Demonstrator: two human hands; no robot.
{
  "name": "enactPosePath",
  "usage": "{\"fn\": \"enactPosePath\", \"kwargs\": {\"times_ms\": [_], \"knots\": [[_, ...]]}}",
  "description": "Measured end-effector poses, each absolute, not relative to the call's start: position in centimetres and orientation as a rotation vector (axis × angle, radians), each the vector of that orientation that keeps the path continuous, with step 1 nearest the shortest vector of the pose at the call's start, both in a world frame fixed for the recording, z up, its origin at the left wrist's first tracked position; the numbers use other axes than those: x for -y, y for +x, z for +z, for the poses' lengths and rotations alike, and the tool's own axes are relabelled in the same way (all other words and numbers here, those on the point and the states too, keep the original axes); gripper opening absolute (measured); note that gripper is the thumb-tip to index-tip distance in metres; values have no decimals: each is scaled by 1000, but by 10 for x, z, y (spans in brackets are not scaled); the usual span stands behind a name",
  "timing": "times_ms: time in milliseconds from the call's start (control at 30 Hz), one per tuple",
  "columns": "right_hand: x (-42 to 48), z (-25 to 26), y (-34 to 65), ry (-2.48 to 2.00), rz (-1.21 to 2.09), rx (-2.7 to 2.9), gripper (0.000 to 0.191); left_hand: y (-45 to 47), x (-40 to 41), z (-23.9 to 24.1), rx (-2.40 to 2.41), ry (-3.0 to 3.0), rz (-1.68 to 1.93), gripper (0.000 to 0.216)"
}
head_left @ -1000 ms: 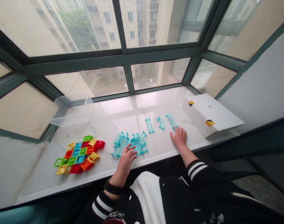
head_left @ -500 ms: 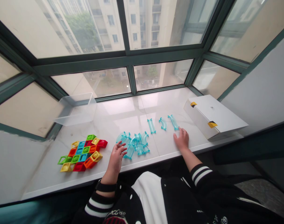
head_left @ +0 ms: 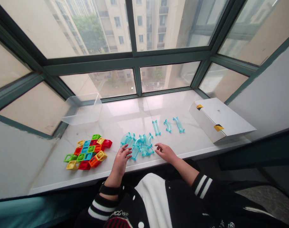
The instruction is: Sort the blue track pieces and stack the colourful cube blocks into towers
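A pile of clear blue plastic track pieces (head_left: 142, 146) lies between my two hands near the front of the sill. My left hand (head_left: 120, 158) is at the pile's left edge, its fingers apart and holding nothing. At the pile's right side is my right hand (head_left: 166, 153), empty, with its fingers loosely bent and apart. Three track pieces lie singly in a row beyond it: a straight one (head_left: 156, 127), a short curved one (head_left: 167, 125) and a gently bent one (head_left: 178, 124).
Colourful hollow blocks (head_left: 88, 152) are grouped on the left. Behind them stands a clear plastic bin (head_left: 84, 109) by the window. A white box (head_left: 220, 118) with yellow-black tape sits at the right end of the white sill (head_left: 125, 110).
My right hand has left the gently bent piece at the row's right end and moved left to the pile. My left hand stays by the pile. The view has shifted slightly.
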State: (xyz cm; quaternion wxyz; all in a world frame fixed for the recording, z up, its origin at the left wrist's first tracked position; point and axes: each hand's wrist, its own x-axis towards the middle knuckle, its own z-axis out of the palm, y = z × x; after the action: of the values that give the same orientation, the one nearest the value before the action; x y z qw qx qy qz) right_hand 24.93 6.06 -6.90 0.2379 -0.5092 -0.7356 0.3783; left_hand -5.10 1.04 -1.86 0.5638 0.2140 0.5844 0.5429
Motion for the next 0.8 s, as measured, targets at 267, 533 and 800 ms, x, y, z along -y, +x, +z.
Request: {"fn": "enactPosePath", "kwargs": {"times_ms": [267, 533, 800], "knots": [[-57, -58, 210, -1634, 861, 2273, 19, -41, -4, -27, -1371, 554, 1190, 58], [-57, -60, 210, -1636, 886, 2227, 15, -14, 5, -27, -1253, 787, 833, 53], [-55, -59, 210, -1617, 903, 2212, 14, -1, 10, -41, -1262, 733, 741, 74]]}}
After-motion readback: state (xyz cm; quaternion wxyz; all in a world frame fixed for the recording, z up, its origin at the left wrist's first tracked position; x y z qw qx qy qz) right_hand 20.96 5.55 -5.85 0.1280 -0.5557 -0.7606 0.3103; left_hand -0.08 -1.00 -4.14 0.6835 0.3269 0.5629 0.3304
